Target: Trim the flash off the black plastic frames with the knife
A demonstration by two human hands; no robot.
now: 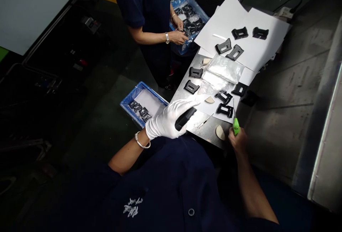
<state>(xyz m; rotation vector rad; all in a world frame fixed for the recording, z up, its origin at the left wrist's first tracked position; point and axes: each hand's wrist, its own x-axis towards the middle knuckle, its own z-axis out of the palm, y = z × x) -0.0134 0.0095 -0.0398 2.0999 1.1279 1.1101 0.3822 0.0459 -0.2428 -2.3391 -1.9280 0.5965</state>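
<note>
My left hand [165,120], in a white glove, is closed around a black plastic part [185,118] above the table's near left edge. My bare right hand [238,140] grips a green-handled tool [236,126] at the near right corner, its thin metal shaft pointing away from me. Just beyond that shaft lie black plastic frames [224,110] with rectangular openings. Between my hands, a slim pen-like tool [205,120] and a beige rounded pad [220,132] rest on the metal table [196,127].
A blue lined crate [128,110] with black parts stands left of the table. Beyond it, a co-worker's hands [179,36] reach into another blue crate [196,7]. Clear plastic bags [223,70], white sheets [224,18] and more frames cover the table. A metal surface [288,93] borders the right side.
</note>
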